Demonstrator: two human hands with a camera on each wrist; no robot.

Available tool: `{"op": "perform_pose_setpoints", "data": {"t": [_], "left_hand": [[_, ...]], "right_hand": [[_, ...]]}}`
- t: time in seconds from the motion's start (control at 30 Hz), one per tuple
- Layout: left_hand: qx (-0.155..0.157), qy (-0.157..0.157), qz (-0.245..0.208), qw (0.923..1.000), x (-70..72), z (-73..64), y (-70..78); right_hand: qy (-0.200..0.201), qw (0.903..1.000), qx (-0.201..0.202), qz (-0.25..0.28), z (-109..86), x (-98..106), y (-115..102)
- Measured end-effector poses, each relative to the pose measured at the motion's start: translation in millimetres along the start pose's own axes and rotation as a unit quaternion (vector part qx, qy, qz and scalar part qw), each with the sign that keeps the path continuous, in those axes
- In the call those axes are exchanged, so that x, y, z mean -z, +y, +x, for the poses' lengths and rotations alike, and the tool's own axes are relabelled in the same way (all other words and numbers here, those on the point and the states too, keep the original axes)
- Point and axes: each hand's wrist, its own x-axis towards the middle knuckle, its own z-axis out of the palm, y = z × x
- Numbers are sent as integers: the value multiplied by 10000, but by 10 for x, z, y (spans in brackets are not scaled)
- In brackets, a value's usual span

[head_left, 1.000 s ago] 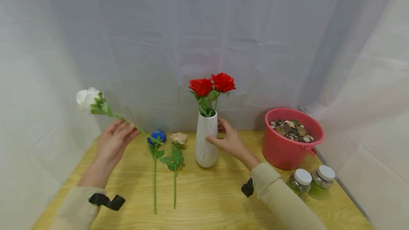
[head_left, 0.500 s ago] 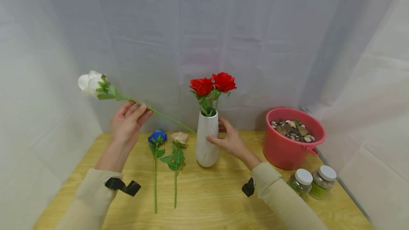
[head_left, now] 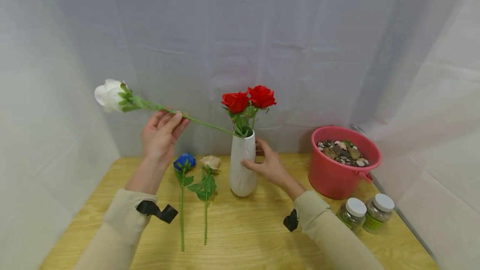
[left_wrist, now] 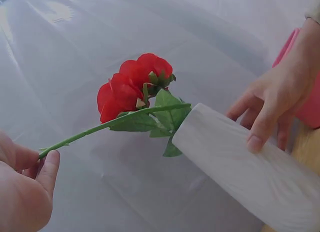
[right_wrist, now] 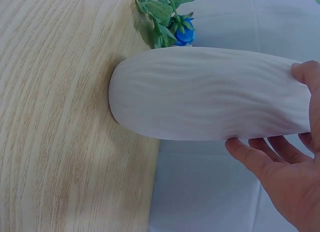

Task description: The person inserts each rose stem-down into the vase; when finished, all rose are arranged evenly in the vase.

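My left hand [head_left: 160,136] pinches the stem of a white rose [head_left: 110,96] between thumb and fingers. The rose slants, its bloom up at the left and its stem end right at the mouth of a white ribbed vase [head_left: 241,170]. Two red roses, a left one [head_left: 235,102] and a right one [head_left: 262,96], stand in that vase. My right hand [head_left: 271,166] grips the vase from the right, thumb on the front and fingers round the side. In the right wrist view the vase base [right_wrist: 122,92] rests on the wooden table.
A blue rose [head_left: 184,162] and a cream rose [head_left: 211,162] lie left of the vase, stems toward the front. On the right stand a pink bucket [head_left: 326,178] of pebbles and two white-lidded jars, one [head_left: 352,216] beside the other [head_left: 376,215]. White sheeting hangs behind.
My left hand has moved right and up with the white rose, bringing its stem end from above the blue rose to the vase mouth. The right hand and vase have stayed put.
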Motion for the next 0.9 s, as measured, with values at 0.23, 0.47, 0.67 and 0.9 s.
{"op": "perform_pose_setpoints", "data": {"t": [0.23, 0.47, 0.67, 0.9], "left_hand": [[-282, -50, 230, 9993, -98, 15, -73], [-593, -180, 629, 9961, -178, 19, -172], [-956, -424, 868, 9907, -205, 22, -246], [-1164, -593, 1297, 9829, -268, 5, -319]], "right_hand": [[-9, 10000, -47, 9, -2, 0, -2], [19, 10000, -35, 12, -2, -2, -5], [39, 10000, -20, 18, -8, -9, -12], [1, 10000, -1, 26, -12, -4, -6]]}}
